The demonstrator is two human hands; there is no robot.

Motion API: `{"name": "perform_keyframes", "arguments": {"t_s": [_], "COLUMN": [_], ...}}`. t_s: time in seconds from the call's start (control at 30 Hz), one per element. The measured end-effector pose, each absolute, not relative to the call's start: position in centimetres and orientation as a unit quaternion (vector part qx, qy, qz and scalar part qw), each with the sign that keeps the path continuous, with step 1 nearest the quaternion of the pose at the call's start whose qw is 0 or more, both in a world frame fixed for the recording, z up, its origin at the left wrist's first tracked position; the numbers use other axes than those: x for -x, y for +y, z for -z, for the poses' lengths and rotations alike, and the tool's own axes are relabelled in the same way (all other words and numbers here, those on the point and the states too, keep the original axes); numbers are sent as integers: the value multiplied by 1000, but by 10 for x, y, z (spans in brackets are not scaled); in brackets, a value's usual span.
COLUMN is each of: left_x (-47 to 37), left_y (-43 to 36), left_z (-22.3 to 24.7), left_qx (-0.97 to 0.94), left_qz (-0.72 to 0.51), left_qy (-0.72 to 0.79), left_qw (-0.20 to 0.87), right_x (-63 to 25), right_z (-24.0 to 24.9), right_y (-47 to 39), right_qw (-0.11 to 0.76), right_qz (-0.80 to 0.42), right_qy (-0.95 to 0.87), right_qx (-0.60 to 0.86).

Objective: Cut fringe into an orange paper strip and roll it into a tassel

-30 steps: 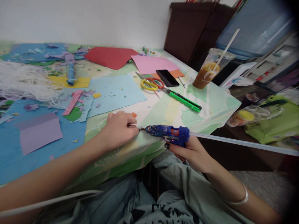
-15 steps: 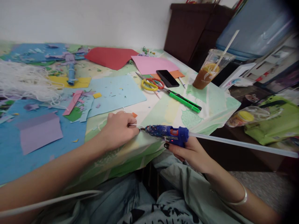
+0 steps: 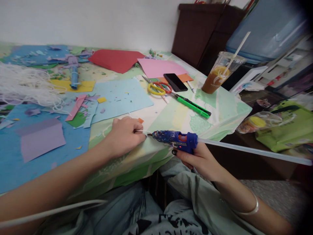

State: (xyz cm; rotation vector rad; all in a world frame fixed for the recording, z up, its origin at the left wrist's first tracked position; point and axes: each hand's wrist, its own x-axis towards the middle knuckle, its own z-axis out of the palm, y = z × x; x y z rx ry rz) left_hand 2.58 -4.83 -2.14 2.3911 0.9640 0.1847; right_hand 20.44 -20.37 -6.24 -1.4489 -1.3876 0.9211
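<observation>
In my right hand [image 3: 195, 158] is a blue hot glue gun [image 3: 168, 138], its small red light lit. A long translucent glue stick [image 3: 244, 149] sticks out of its back. The gun's tip points left and sits right by the fingertips of my left hand [image 3: 127, 133]. That hand is closed in a pinch, with a thin white string [image 3: 139, 131] at its fingers; the rest of what it grips is hidden. Just behind the fingers lies a small orange scrap [image 3: 141, 120]. Whether the nozzle touches the string I cannot tell.
Scissors [image 3: 160, 88], a green utility knife [image 3: 192, 106], a phone [image 3: 175, 82] and an iced drink [image 3: 217, 76] stand or lie ahead. Tangled white string [image 3: 26, 86], a rolled blue paper piece [image 3: 74, 77] and coloured sheets spread leftward. A white cord [image 3: 53, 212] hangs near my lap.
Almost nothing differs. The glue gun's tip has shifted very slightly; both hands keep their grip and place.
</observation>
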Motion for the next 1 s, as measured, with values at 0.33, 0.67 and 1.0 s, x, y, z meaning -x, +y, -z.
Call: {"name": "perform_keyframes", "arguments": {"t_s": [0.33, 0.67, 1.0], "left_x": [-27, -28, -19], "left_y": [-50, -50, -42], "left_z": [18, 17, 10], "left_qx": [-890, -896, -880], "left_qz": [-70, -49, -65], "left_qy": [365, 363, 268], "left_qw": [266, 250, 386], "right_x": [-204, -238, -264], "right_z": [54, 23, 20], "right_y": [-208, -235, -240], "right_qw": [449, 520, 560], "right_qz": [-367, -320, -270], "right_qy": [-551, -535, -480], "right_qx": [600, 584, 619]}}
